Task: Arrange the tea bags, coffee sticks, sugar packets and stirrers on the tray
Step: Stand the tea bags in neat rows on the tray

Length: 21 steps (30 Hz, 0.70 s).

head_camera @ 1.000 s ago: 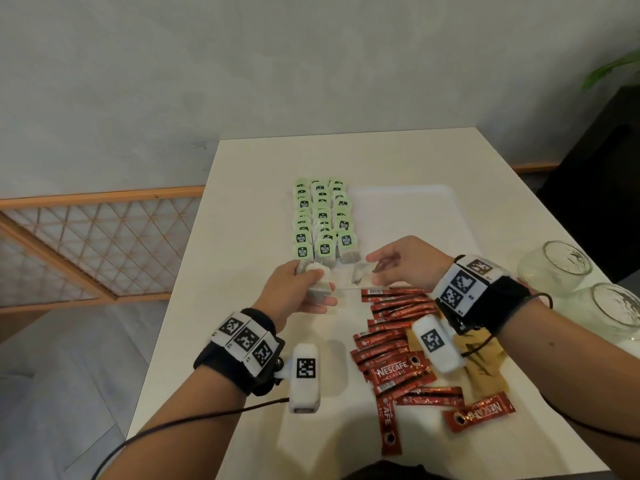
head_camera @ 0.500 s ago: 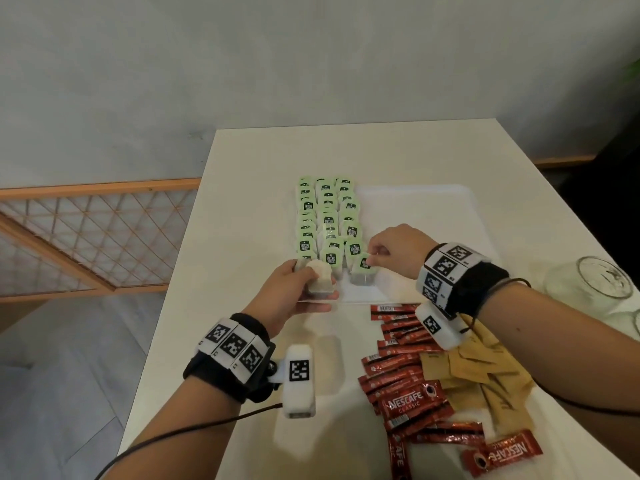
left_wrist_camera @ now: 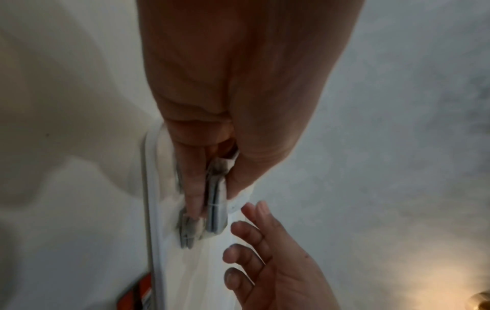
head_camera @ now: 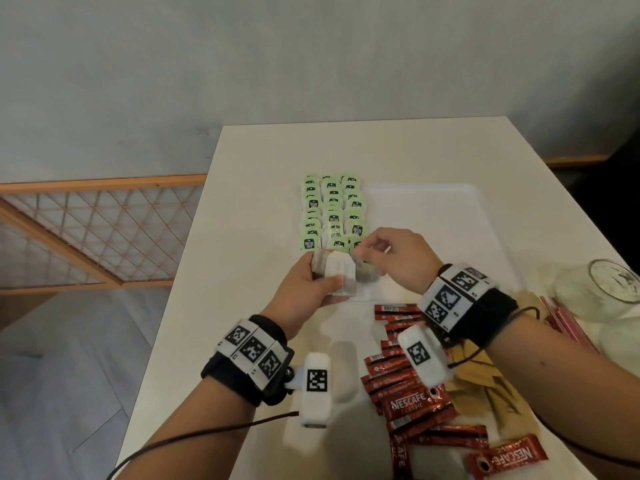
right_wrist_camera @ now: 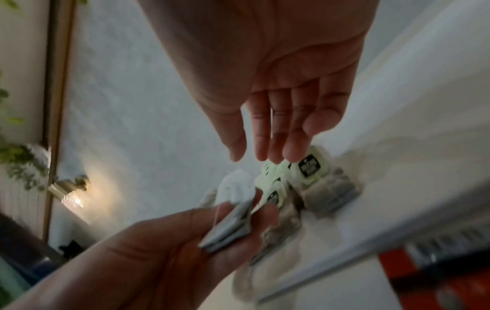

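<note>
Coffee sticks [head_camera: 405, 386] lie loose on the table behind both wrists, while the left hand [head_camera: 304, 285] fingers grip a spare tea-bag stack [head_camera: 341, 275] beside the right hand [head_camera: 398, 261], whose relaxed fingers hover empty over the tea bag rows [head_camera: 330, 213] filling the tray [head_camera: 450, 216] beyond.

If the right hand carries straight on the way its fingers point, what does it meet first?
Most likely the tea bags gripped in the left hand. The right hand is open, its fingers pointing at that stack from close by. Depth is unclear, so the green tags below could come first.
</note>
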Each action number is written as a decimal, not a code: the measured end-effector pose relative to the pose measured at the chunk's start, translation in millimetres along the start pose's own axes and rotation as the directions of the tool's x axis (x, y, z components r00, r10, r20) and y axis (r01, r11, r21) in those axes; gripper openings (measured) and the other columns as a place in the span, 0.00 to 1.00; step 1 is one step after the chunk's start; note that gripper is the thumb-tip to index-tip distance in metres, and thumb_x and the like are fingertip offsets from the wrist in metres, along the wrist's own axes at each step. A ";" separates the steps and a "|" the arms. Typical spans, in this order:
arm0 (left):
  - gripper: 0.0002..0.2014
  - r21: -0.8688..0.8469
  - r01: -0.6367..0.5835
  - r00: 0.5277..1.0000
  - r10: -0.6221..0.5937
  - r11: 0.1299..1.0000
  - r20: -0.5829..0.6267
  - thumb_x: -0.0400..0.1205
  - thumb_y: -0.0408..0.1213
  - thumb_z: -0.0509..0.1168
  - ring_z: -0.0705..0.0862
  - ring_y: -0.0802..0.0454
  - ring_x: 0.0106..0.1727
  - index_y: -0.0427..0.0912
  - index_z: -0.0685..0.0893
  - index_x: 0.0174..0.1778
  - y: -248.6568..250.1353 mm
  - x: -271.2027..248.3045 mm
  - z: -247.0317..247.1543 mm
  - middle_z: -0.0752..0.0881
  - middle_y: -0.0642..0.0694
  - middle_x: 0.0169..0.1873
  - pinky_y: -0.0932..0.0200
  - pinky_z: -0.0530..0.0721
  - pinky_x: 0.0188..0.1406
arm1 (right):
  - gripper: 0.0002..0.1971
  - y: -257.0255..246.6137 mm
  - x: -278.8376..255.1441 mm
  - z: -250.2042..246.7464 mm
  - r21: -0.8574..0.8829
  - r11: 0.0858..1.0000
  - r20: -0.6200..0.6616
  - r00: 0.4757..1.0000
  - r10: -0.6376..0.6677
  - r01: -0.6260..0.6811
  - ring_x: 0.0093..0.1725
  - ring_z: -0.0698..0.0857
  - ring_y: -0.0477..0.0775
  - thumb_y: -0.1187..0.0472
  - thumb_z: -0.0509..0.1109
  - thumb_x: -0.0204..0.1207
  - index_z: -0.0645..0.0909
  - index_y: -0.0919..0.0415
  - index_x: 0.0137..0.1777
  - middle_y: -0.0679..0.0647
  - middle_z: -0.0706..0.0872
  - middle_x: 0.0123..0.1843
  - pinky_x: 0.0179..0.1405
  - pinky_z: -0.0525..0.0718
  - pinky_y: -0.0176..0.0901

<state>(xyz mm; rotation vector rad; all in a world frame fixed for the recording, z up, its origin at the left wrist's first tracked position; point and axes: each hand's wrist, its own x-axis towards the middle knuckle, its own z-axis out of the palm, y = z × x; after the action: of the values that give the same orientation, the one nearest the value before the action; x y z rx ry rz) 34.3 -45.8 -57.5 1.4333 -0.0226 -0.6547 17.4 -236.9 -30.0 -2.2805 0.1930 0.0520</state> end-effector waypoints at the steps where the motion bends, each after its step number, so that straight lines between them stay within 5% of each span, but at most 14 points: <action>1: 0.20 0.022 -0.021 1.000 0.022 1.000 -0.013 0.81 0.24 0.68 0.88 0.41 0.61 0.38 0.77 0.69 -0.6 -1.4 2.3 0.87 0.37 0.61 0.47 0.89 0.56 | 0.09 0.2 -3.9 2.9 0.035 0.999 0.016 1.000 0.010 -0.011 0.36 0.85 0.43 0.47 0.75 0.74 0.86 0.51 0.47 0.46 0.88 0.41 0.39 0.80 0.36; 7: 0.18 0.079 -0.075 0.992 0.082 0.994 -0.093 0.80 0.27 0.71 0.89 0.42 0.58 0.38 0.81 0.66 -1.9 -9.1 11.0 0.89 0.38 0.57 0.46 0.90 0.56 | 0.06 -1.2 -23.2 8.3 0.169 0.985 0.007 1.000 0.017 -0.018 0.27 0.82 0.42 0.55 0.79 0.72 0.85 0.53 0.39 0.51 0.88 0.35 0.31 0.78 0.27; 10: 0.12 0.082 -0.087 0.988 0.096 0.993 -0.118 0.83 0.33 0.70 0.90 0.42 0.55 0.36 0.84 0.61 -1.2 -15.0 13.2 0.90 0.38 0.54 0.48 0.91 0.53 | 0.07 -2.1 -30.3 4.1 0.163 0.986 0.020 0.999 0.030 -0.033 0.29 0.84 0.45 0.58 0.77 0.74 0.82 0.56 0.38 0.52 0.87 0.34 0.32 0.80 0.34; 14: 0.10 0.224 -0.156 0.899 0.232 0.962 -0.372 0.81 0.38 0.71 0.90 0.38 0.46 0.33 0.86 0.48 -4.0 -15.5 12.1 0.89 0.33 0.44 0.51 0.92 0.41 | 0.07 -3.9 -34.4 -1.1 0.181 0.978 0.004 0.995 0.101 -0.100 0.29 0.85 0.50 0.63 0.71 0.75 0.78 0.60 0.37 0.55 0.87 0.30 0.33 0.84 0.42; 16: 0.16 0.404 -0.192 0.877 0.341 0.894 -0.339 0.78 0.44 0.71 0.85 0.38 0.37 0.31 0.81 0.41 -5.9 -17.6 15.5 0.83 0.32 0.34 0.42 0.91 0.41 | 0.06 -6.9 -35.4 -0.6 0.166 0.980 -0.018 0.993 0.115 -0.110 0.26 0.85 0.49 0.63 0.69 0.75 0.77 0.62 0.38 0.56 0.87 0.31 0.30 0.82 0.38; 18: 0.15 0.534 -0.207 0.887 0.388 0.820 -0.251 0.76 0.46 0.68 0.82 0.38 0.34 0.36 0.78 0.36 -8.1 -21.4 23.3 0.78 0.43 0.27 0.37 0.89 0.42 | 0.05 -10.5 -36.1 2.3 0.173 0.978 -0.022 0.992 0.127 -0.121 0.26 0.87 0.49 0.63 0.68 0.76 0.78 0.64 0.41 0.58 0.89 0.31 0.28 0.83 0.35; 21: 0.08 0.558 -0.247 0.894 0.409 0.792 -0.184 0.80 0.40 0.68 0.85 0.39 0.37 0.39 0.84 0.39 -8.7 -26.0 34.6 0.83 0.45 0.29 0.37 0.89 0.41 | 0.06 -14.8 -37.4 8.8 0.276 0.951 -0.003 0.990 0.144 -0.138 0.29 0.90 0.58 0.63 0.69 0.76 0.77 0.66 0.42 0.60 0.89 0.30 0.35 0.90 0.46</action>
<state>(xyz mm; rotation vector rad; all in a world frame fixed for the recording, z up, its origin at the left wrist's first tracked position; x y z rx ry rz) -4.3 -65.9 -50.1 1.9880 -0.2310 -0.1249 -17.0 -216.2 -21.0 -1.9871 0.3533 0.0689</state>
